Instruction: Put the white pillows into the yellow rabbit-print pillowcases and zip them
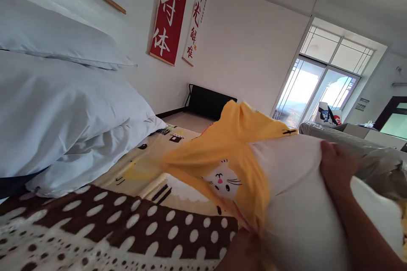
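Observation:
A yellow pillowcase [222,144] with a printed cat face hangs loosely over one end of a plump white pillow [302,203], which is partly inside it. At the bottom of the view my left hand [243,243] is closed on the lower edge of the pillowcase's opening; part of this hand is cut off and in shadow. My right hand [338,167], somewhat blurred, grips the upper side of the white pillow at the right. The far end of the pillowcase droops above the patterned blanket.
The patterned blanket [127,216] covers the bed, with brown and white dots in front. White pillows [73,97] are stacked at the left. A black folded item [210,101] leans by the far wall. At the right stand a plastic-covered piece of furniture [378,165] and a window [314,84].

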The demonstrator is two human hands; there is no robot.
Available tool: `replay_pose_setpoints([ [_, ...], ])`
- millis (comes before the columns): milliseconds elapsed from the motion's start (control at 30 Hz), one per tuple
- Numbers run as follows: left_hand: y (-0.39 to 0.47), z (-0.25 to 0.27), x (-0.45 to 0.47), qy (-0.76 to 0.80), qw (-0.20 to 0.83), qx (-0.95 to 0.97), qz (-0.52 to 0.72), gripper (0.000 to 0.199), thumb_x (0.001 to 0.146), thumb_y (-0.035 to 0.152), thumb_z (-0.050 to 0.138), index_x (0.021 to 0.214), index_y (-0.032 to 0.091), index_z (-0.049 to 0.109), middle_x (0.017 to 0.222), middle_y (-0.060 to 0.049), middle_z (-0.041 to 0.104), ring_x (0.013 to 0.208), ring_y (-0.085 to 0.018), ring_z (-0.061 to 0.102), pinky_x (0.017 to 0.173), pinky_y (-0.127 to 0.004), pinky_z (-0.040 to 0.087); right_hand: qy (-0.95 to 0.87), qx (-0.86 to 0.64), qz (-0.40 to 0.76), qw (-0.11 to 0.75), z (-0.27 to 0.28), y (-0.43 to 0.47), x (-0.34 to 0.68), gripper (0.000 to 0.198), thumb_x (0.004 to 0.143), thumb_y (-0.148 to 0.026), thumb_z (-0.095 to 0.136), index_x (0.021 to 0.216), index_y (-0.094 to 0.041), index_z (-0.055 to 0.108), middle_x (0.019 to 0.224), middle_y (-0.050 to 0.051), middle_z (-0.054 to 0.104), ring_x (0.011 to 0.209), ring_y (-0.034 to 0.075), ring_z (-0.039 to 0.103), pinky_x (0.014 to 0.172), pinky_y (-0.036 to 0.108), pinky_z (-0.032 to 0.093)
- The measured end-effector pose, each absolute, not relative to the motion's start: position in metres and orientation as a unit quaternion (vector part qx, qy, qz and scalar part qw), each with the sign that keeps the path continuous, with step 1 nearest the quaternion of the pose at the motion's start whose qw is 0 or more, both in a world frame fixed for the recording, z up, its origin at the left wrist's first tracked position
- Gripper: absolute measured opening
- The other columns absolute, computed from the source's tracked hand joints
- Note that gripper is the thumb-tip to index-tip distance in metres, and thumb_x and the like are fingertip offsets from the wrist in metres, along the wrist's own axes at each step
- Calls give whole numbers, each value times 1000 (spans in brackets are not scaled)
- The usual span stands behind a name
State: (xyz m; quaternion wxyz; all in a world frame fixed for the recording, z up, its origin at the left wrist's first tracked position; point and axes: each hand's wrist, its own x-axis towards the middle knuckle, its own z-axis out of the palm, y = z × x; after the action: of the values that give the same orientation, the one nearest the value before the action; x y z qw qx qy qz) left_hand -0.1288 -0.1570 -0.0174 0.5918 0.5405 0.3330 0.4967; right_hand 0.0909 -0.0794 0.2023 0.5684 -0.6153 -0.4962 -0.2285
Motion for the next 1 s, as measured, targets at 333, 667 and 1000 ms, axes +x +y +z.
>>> replay_pose_setpoints([
  [333, -159, 51, -173, 335, 211, 672, 626, 22, 90, 29, 42, 83, 19, 60, 88, -7, 60, 87, -18, 58, 78, -28, 45, -576, -500, -387, 517, 167, -115, 143, 35, 77, -48, 48, 58, -21, 61, 46, 4, 55, 46, 17, 53, 54, 29, 40],
  [667, -114, 68, -232, 374, 60, 569, 730, 37, 85, 33, 51, 119, 21, 47, 122, -10, 49, 115, -24, 45, 91, -36, 40, -607, -584, -211, 495, 91, -132, 191, 30, 70, -50, 55, 67, -22, 64, 62, 3, 68, 55, 20, 63, 54, 29, 46],
  [1000, -104, 67, -228, 278, 496, 435, 698, 78, 69, 51, 68, 133, 16, 40, 112, -12, 65, 99, -28, 62, 76, -33, 53, -585, -547, -180, 571, 113, -167, 101, 31, 80, -51, 51, 83, -22, 63, 76, 3, 67, 65, 18, 59, 61, 27, 47],
])
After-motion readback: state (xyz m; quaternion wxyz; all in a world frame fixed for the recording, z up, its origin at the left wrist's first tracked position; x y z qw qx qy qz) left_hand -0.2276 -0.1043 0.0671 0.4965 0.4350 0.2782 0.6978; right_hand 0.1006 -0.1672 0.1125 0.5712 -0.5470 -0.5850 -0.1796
